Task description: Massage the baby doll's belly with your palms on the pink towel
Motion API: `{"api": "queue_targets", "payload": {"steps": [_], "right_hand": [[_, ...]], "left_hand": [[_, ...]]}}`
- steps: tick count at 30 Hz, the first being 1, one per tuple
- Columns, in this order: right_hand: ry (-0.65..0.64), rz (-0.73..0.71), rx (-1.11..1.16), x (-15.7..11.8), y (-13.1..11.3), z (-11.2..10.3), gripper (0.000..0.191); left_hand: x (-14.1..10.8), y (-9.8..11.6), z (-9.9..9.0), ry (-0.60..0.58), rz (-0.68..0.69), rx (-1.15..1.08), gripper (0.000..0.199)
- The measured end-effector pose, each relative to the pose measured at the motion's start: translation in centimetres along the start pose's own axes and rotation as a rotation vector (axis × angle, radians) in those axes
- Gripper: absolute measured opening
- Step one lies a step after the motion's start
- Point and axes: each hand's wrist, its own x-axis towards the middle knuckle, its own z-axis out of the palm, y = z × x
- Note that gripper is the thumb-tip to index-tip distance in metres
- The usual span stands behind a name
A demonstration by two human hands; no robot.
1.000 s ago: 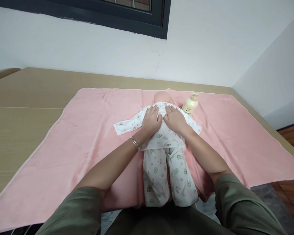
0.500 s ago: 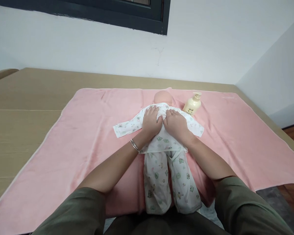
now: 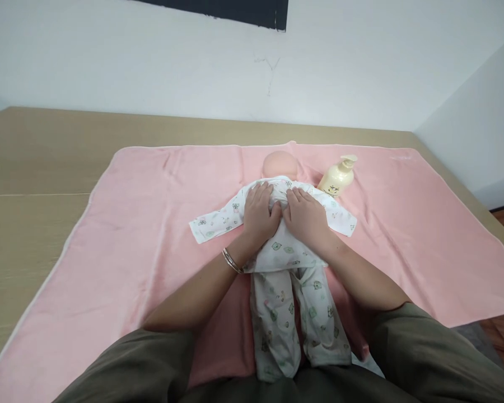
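Note:
A baby doll lies on a pink blanket point(image 3: 151, 224), its bald head point(image 3: 280, 164) toward the wall. It wears a white printed top point(image 3: 292, 252) with both sleeves spread sideways, and matching trousers point(image 3: 277, 319) whose legs point at me. My left hand point(image 3: 261, 210) rests flat on the left of the doll's chest, fingers stretched toward its head. On the right side of the chest lies my right hand point(image 3: 304, 212), likewise flat, the two thumbs close together. A silver bangle point(image 3: 232, 261) circles my left wrist. The cloth beneath my palms is hidden.
A cream pump bottle point(image 3: 338, 176) leans or lies on the blanket just beyond the doll's right-hand sleeve. Under the blanket is a wooden table point(image 3: 37, 168), its back edge against a white wall point(image 3: 172, 67). Part of a dark frame point(image 3: 252, 11) shows on the wall.
The view has tilted down and come a little closer, so less of the dark frame shows. Both hands stay on the doll's chest with hardly any shift.

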Motion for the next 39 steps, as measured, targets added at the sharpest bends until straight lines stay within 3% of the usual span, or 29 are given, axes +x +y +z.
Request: {"api": "queue_targets", "payload": {"steps": [14, 35, 39], "right_hand": [[0.089, -0.04, -0.018, -0.1, 0.4, 0.8, 0.047], [0.063, -0.028, -0.056, -0.2, 0.1, 0.6, 0.05], [0.029, -0.031, 0.03, 0.5, 0.8, 0.5, 0.051]], "left_hand": [[0.0, -0.1, 0.2, 0.022, 0.009, -0.058, 0.052], [0.7, -0.7, 1.3, 0.132, 0.076, -0.001, 0.044], [0.7, -0.7, 1.1, 0.121, 0.104, 0.052, 0.044]]}}
